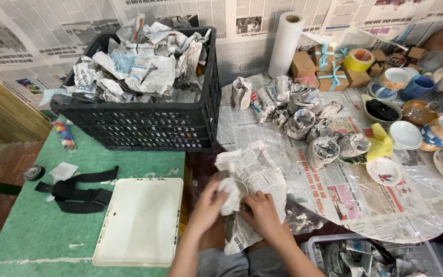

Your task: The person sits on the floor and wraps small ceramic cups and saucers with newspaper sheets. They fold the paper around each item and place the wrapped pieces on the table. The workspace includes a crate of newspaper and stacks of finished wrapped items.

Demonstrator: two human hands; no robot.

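My left hand [208, 206] and my right hand [263, 213] are both closed on a small white cup [233, 193] that sits on a crumpled newspaper sheet [259, 172] in my lap. The left hand presses a wad of paper against the cup's mouth. The right hand grips the sheet's lower edge beside the cup. The motion is blurred around the left fingers.
A black crate [149, 123] full of crumpled newspaper stands on the green table, with a white tray [140, 225] and a black strap [78, 192] in front. To the right, several newspaper-wrapped bundles [303, 120], bowls [405, 134], cups, small boxes and a paper roll [285, 43].
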